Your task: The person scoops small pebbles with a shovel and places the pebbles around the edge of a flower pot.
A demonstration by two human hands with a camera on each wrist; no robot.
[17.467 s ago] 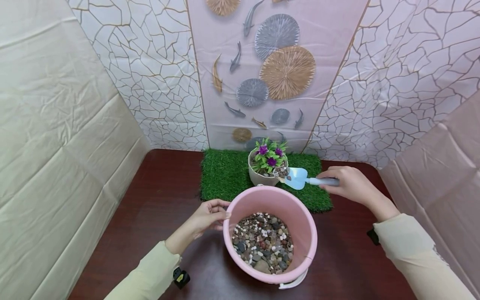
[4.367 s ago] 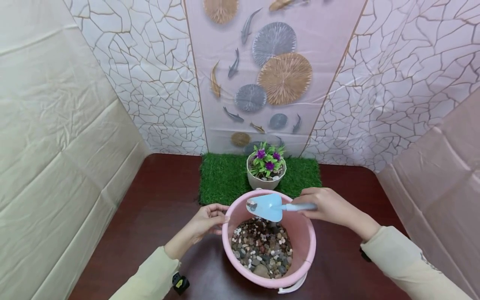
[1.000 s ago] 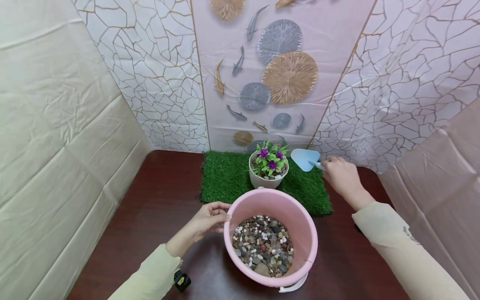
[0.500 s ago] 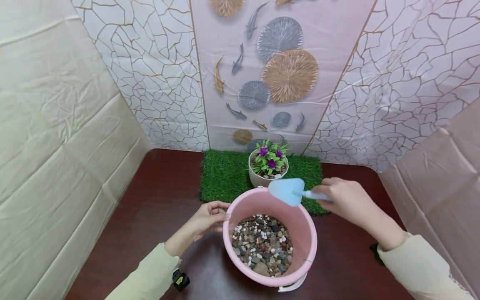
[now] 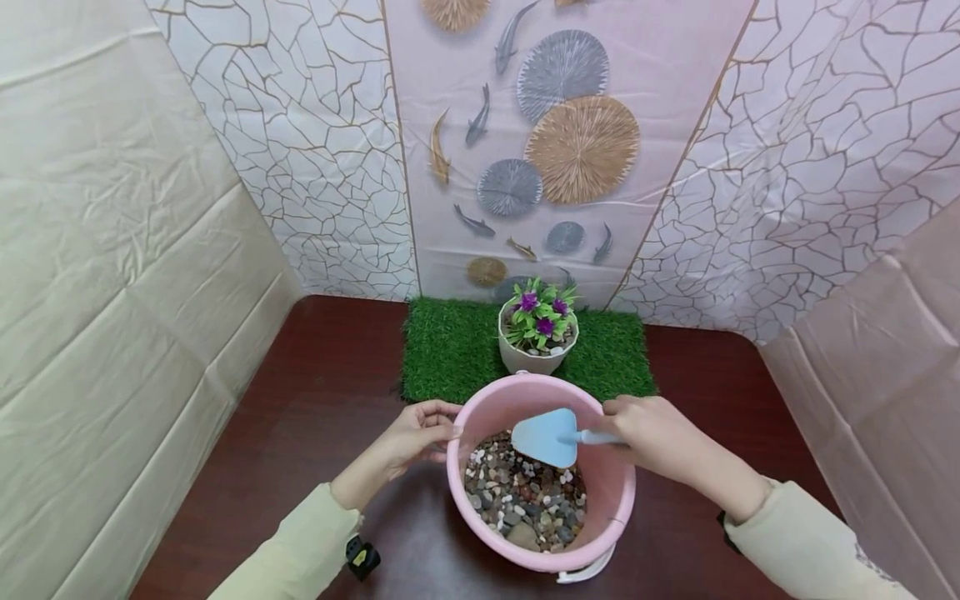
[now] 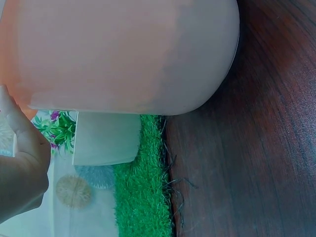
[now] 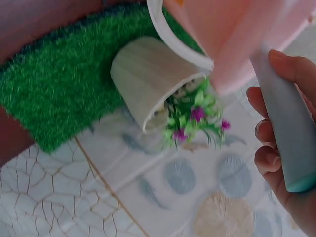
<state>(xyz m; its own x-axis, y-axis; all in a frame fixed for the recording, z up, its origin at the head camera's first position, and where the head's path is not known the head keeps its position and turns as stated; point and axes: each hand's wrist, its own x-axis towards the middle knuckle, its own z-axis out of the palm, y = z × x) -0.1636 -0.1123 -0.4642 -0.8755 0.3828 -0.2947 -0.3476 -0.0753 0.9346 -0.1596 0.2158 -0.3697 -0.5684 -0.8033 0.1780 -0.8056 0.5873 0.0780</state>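
Note:
A pink bucket (image 5: 619, 512) with pebbles (image 5: 517, 504) in its bottom stands on the table. My left hand (image 5: 412, 435) pinches its left rim, thumb on the edge and fingers outside. In the right wrist view, my right hand (image 7: 291, 118) has its fingers curled round the grey handle (image 7: 289, 133) of a trowel. The light blue trowel (image 5: 549, 437) has its blade inside the bucket, over the pebbles; whether its tip touches them I cannot tell. Behind the bucket is a white flowerpot (image 5: 528, 362) with green leaves, purple flowers and some pebbles on top.
The flowerpot stands on a green artificial grass mat (image 5: 450, 358) at the back of the dark brown table (image 5: 322, 375). Patterned cloth (image 5: 337, 167) hangs behind, with plain cloth along both sides. The bucket's white handle (image 5: 587, 568) hangs down at its front.
Earlier the trowel tipped pebbles at the flowerpot. One second ago it was bare, right of the pot; since then my right hand has brought it left and down into the bucket. My left hand stays put.

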